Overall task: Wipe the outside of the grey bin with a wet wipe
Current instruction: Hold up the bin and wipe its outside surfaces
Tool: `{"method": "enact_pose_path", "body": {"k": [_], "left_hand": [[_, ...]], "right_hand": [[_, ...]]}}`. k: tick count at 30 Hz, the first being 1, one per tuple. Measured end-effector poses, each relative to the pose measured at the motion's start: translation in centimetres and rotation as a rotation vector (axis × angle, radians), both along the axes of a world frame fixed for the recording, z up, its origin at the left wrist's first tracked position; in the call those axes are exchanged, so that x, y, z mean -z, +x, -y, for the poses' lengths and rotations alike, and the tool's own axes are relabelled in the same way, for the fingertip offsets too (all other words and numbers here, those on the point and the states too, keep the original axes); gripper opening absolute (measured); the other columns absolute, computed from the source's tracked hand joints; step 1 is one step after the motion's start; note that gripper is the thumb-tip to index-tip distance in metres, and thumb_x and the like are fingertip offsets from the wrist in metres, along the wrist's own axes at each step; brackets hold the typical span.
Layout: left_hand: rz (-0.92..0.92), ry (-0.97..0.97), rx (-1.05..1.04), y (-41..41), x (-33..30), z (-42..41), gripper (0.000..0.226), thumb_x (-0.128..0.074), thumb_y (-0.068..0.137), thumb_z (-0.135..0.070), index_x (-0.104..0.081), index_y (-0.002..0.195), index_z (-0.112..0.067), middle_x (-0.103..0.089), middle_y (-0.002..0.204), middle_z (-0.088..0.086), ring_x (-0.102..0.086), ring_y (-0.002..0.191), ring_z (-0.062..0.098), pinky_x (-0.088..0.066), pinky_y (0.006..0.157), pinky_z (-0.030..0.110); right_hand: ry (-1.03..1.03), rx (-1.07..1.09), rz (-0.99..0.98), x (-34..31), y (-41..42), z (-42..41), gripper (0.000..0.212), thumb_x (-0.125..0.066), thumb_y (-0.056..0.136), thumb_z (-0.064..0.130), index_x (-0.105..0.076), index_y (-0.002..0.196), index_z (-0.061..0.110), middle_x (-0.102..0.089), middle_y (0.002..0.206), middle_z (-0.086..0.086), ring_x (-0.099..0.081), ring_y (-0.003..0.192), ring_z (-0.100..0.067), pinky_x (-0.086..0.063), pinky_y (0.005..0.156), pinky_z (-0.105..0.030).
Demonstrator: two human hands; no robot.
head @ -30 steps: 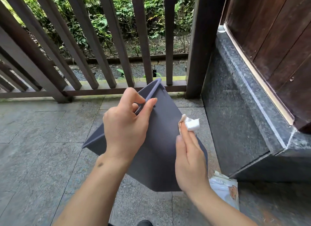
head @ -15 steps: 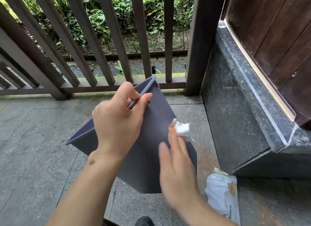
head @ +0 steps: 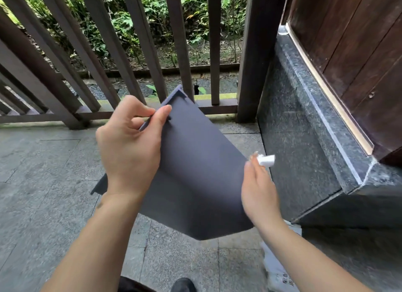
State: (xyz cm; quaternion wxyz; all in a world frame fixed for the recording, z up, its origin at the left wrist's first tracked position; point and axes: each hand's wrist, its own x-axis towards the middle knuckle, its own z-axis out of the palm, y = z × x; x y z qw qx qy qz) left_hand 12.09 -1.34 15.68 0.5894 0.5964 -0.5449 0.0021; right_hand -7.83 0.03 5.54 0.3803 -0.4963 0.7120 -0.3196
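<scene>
The grey bin [head: 195,172] hangs tilted in the air at the centre of the view, its rim pointing away and to the left. My left hand [head: 130,144] pinches the bin's rim near its upper corner. My right hand [head: 258,189] is at the bin's right edge, fingers closed on a small folded white wet wipe [head: 266,160]. The wipe sits just off the bin's right side; whether it touches the wall is unclear.
A dark wooden railing [head: 134,52] runs across the back, with plants beyond. A dark stone ledge [head: 309,139] and a wooden door [head: 359,52] stand at the right. A white wipes packet [head: 280,270] lies on the stone-tiled floor [head: 43,183] behind my right forearm. A shoe tip [head: 183,285] shows at the bottom.
My right hand with the wipe has swept from the bin's side wall out to its right edge. The bin has turned a little in my left hand.
</scene>
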Motion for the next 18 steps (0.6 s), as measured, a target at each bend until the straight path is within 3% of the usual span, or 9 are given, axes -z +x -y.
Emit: {"method": "enact_pose_path", "body": {"k": [2, 3, 5, 7, 8, 10, 14, 16, 18], "left_hand": [[0.015, 0.015, -0.01, 0.1, 0.0, 0.2, 0.032, -0.077, 0.089, -0.038, -0.056, 0.077, -0.017, -0.063, 0.067, -0.033, -0.063, 0.057, -0.003, -0.044, 0.055, 0.025], [0.021, 0.024, -0.006, 0.0, 0.1, 0.2, 0.033, -0.076, 0.089, -0.04, -0.056, 0.077, -0.017, -0.064, 0.067, -0.033, -0.063, 0.057, 0.0, -0.044, 0.055, 0.027], [0.022, 0.043, -0.001, -0.2, 0.3, 0.0, 0.035, -0.075, 0.088, -0.044, -0.055, 0.079, -0.017, -0.067, 0.068, -0.024, -0.064, 0.056, 0.007, -0.047, 0.056, 0.031], [0.032, 0.061, 0.013, -0.5, 0.4, -0.1, 0.037, -0.075, 0.087, -0.046, -0.055, 0.08, -0.017, -0.067, 0.063, -0.006, -0.067, 0.058, 0.026, -0.051, 0.055, 0.038], [0.047, 0.074, 0.037, -0.9, 0.5, -0.2, 0.037, -0.075, 0.087, -0.046, -0.054, 0.08, -0.017, -0.065, 0.061, 0.0, -0.066, 0.058, 0.031, -0.051, 0.054, 0.04], [0.096, 0.102, 0.106, -2.0, 0.7, -0.3, 0.036, -0.075, 0.087, -0.044, -0.052, 0.08, -0.017, -0.063, 0.058, 0.002, -0.061, 0.054, 0.032, -0.049, 0.051, 0.04], [0.256, 0.123, 0.192, -4.0, 1.2, -0.8, 0.035, -0.077, 0.086, -0.04, -0.05, 0.077, -0.019, -0.047, 0.046, -0.003, -0.036, 0.047, 0.023, -0.04, 0.044, 0.035], [0.272, 0.132, 0.237, -4.2, 1.3, -0.8, 0.036, -0.077, 0.085, -0.04, -0.048, 0.078, -0.021, -0.042, 0.045, -0.006, -0.031, 0.048, 0.023, -0.038, 0.044, 0.034], [0.284, 0.136, 0.293, -4.4, 1.3, -1.0, 0.034, -0.077, 0.084, -0.038, -0.048, 0.076, -0.023, -0.033, 0.043, -0.012, -0.028, 0.046, 0.02, -0.029, 0.046, 0.03]], "right_hand": [[0.206, 0.057, 0.112, 0.5, -0.8, 1.2, 0.044, -0.025, 0.104, 0.029, -0.049, 0.141, 0.022, -0.055, 0.135, -0.01, -0.05, 0.121, -0.032, -0.036, 0.094, -0.042], [0.262, 0.073, 0.168, 0.6, -0.9, 1.6, 0.036, -0.027, 0.103, 0.024, -0.059, 0.12, 0.017, -0.058, 0.125, -0.011, -0.053, 0.112, -0.032, -0.038, 0.094, -0.044], [0.304, 0.109, 0.258, 0.4, -0.6, 1.7, 0.025, -0.033, 0.099, 0.026, -0.056, 0.094, 0.021, -0.059, 0.116, -0.007, -0.053, 0.105, -0.029, -0.039, 0.091, -0.042], [0.266, 0.069, 0.251, 0.0, 0.1, 1.8, 0.036, -0.032, 0.099, 0.032, -0.058, 0.124, 0.026, -0.056, 0.139, -0.001, -0.051, 0.124, -0.029, -0.035, 0.094, -0.039], [0.217, 0.027, 0.217, -0.4, 0.5, 1.8, 0.046, -0.031, 0.1, 0.036, -0.048, 0.142, 0.029, -0.047, 0.152, 0.003, -0.043, 0.136, -0.027, -0.032, 0.1, -0.039], [0.083, -0.075, 0.152, -1.3, 1.3, 1.9, 0.059, -0.029, 0.101, 0.047, -0.025, 0.157, 0.03, -0.028, 0.163, 0.012, -0.026, 0.15, -0.018, -0.024, 0.114, -0.039], [-0.105, -0.126, 0.314, -2.2, 1.4, 2.3, 0.058, -0.037, 0.103, 0.049, -0.03, 0.156, 0.028, -0.032, 0.16, 0.017, -0.031, 0.136, 0.007, -0.02, 0.106, -0.016], [-0.124, -0.116, 0.384, -2.4, 0.6, 2.7, 0.048, -0.04, 0.102, 0.05, -0.049, 0.146, 0.031, -0.05, 0.149, 0.016, -0.043, 0.129, 0.007, -0.031, 0.107, -0.02], [-0.07, -0.084, 0.515, -2.7, -0.1, 3.5, 0.043, -0.04, 0.1, 0.056, -0.073, 0.115, 0.034, -0.073, 0.118, 0.013, -0.066, 0.112, -0.003, -0.051, 0.1, -0.033]]}}
